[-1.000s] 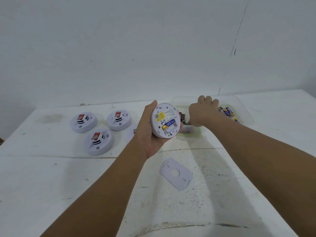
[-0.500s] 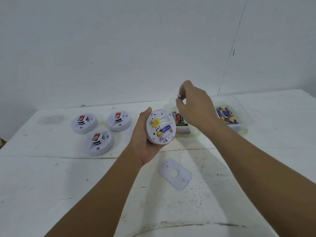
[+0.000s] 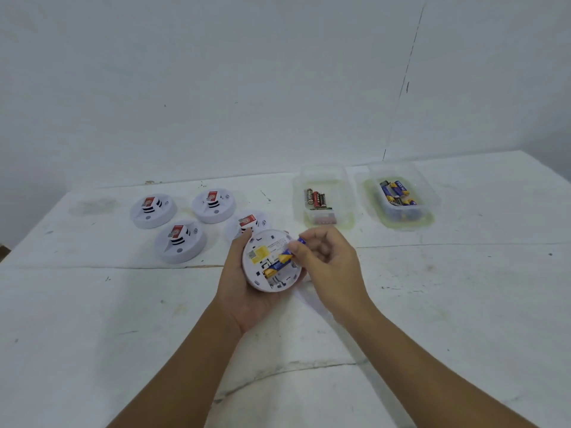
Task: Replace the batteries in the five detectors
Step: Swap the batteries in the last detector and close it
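**Head view: fresh battery going into the open detector**

Head camera looks down on a scuffed white table [image 3: 432, 304], and two clear plastic tubs sit at the far side. Left tub [image 3: 324, 180] holds a few red and black batteries [image 3: 315, 198] lying side by side on its floor. Right tub [image 3: 429, 193], just beside it, carries a loose heap of blue and yellow batteries [image 3: 397, 193].

Centre stage now: the left hand [image 3: 244, 291] cups an upturned white detector [image 3: 272, 261] from below, fingers curled round its rim, its back facing the camera. One blue and yellow battery [image 3: 273, 268] already lies in the open compartment. Right hand [image 3: 330, 264] comes in from the right, thumb and fingers pinching a second blue and yellow battery [image 3: 292, 250], its yellow end down against the compartment, its blue end tilted up and away.

Off to the left, four more detectors rest face up on the table: far left [image 3: 153, 210], nearer one [image 3: 180, 240], far middle [image 3: 213, 205], and one [image 3: 248, 223] partly hidden behind the held unit.
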